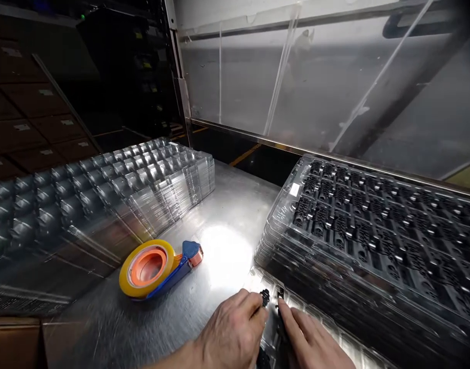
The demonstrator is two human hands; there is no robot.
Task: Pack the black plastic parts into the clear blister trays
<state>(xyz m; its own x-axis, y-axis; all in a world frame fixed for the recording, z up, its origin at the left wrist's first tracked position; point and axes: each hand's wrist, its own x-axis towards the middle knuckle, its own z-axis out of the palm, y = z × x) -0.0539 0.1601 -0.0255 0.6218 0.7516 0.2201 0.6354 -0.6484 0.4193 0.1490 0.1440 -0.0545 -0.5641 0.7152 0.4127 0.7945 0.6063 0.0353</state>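
Note:
My left hand (237, 325) is closed in a pinch, with a small black plastic part (264, 296) showing past the thumb and forefinger. Beside it, my right hand (313, 338) has its fingers together on a narrow black piece (281, 292); its thumb is hidden. Both hands are over a clear plastic tray (258, 279) at the table's near side. Another dark part (263, 357) shows beneath my left hand. To the right stands a stack of clear trays (281, 241), its top tray filled with rows of black perforated parts (358, 205).
A blue tape dispenser with yellow tape (148, 271) lies on the metal table (238, 200). A tall stack of clear moulded trays (161, 200) rises on the left. A cardboard box (14, 343) sits at the lower left. A clear plastic sheet (250, 77) hangs behind the table.

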